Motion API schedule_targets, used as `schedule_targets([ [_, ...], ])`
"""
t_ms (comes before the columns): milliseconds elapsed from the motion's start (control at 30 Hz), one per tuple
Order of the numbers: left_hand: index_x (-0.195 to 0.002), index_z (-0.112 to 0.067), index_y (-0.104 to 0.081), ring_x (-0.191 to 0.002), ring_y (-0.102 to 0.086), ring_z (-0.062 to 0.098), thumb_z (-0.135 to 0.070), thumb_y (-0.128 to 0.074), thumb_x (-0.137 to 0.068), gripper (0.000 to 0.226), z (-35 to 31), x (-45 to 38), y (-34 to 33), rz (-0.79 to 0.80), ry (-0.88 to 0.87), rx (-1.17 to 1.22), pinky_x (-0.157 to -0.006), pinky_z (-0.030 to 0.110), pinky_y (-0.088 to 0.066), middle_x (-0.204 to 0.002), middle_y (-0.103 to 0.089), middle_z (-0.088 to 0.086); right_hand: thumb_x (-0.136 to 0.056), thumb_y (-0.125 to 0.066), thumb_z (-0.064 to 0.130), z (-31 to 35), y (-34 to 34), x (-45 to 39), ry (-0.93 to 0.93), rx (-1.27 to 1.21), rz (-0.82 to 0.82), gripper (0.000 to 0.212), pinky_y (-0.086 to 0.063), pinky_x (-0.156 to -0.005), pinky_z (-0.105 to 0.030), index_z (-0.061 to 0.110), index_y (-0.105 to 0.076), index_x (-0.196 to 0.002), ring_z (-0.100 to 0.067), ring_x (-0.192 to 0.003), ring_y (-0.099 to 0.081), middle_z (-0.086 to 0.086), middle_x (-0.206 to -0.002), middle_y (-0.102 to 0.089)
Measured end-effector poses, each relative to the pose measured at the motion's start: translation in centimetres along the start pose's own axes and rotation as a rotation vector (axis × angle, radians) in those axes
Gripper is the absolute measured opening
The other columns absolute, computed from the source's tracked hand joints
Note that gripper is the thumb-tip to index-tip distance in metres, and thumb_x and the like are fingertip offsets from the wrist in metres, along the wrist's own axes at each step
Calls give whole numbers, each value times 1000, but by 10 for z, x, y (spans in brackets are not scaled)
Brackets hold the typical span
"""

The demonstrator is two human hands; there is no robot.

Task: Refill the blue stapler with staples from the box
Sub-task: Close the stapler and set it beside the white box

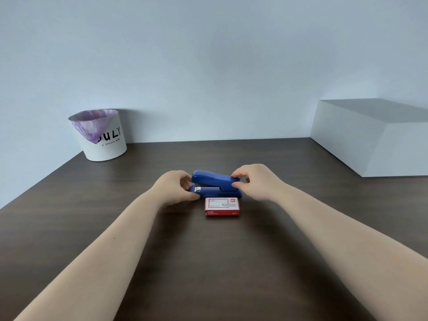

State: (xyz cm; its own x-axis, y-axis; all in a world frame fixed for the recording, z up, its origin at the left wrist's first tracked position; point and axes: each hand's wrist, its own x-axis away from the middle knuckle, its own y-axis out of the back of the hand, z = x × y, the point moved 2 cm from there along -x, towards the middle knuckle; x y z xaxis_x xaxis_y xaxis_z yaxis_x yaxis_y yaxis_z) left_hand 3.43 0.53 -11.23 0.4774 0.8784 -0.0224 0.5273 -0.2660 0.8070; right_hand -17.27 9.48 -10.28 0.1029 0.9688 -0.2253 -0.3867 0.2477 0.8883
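Observation:
The blue stapler (pixel 214 183) lies sideways on the dark wooden table (pixel 208 262), its head pointing left. My left hand (pixel 174 187) grips the stapler's front end and base, fingers curled around it. My right hand (pixel 257 181) pinches the rear of the stapler's top arm between thumb and fingers. Just in front of the stapler, nearer to me, sits the closed red and white staple box (pixel 221 206), flat on the table and touched by neither hand.
A white bin (pixel 102 135) with a purple liner and black lettering stands at the table's far left by the wall. A large white block (pixel 375 137) occupies the far right corner.

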Motion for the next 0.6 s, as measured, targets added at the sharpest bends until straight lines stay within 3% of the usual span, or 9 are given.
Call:
schedule_targets([
  [133, -124, -18, -52, -99, -60, 19, -26, -72, -73, 56, -12, -13, 8, 114, 2, -186, -92, 28, -46, -111, -63, 2, -86, -59, 26, -18, 4, 4, -53, 11, -73, 25, -48, -85, -33, 15, -67, -107, -22, -98, -60, -3, -108, -70],
  [267, -100, -19, -59, -95, -58, 21, -32, -57, -83, 22, -38, -32, 3, -190, 0, -229, -81, 34, -48, -101, -65, -1, -84, -61, 24, -55, 15, 9, -180, -28, -205, 22, -51, -81, -35, 10, -68, -100, -24, -89, -60, -6, -97, -70],
  [333, -92, -17, -59, -88, -56, 22, -34, -53, -86, 19, -60, -45, -9, -250, -18, -198, -73, 33, -46, -94, -63, 0, -84, -62, 24, -76, 21, 9, -240, -35, -276, 20, -48, -74, -31, 9, -67, -97, -23, -83, -59, -7, -93, -70],
  [467, -88, -16, -59, -84, -56, 23, -37, -49, -88, 23, -102, -83, -39, -226, -84, -145, -70, 32, -43, -92, -64, 1, -85, -60, 21, -115, 30, 2, -316, -30, -385, 19, -41, -67, -26, 9, -65, -99, -18, -76, -53, -3, -85, -65],
  [600, -87, -17, -56, -85, -54, 22, -37, -48, -88, 21, -135, -128, -69, -113, -160, -199, -71, 32, -41, -91, -60, -1, -86, -56, 19, -157, 40, -20, -398, 7, -475, 17, -37, -63, -27, 7, -64, -94, -24, -76, -57, -5, -79, -62],
])
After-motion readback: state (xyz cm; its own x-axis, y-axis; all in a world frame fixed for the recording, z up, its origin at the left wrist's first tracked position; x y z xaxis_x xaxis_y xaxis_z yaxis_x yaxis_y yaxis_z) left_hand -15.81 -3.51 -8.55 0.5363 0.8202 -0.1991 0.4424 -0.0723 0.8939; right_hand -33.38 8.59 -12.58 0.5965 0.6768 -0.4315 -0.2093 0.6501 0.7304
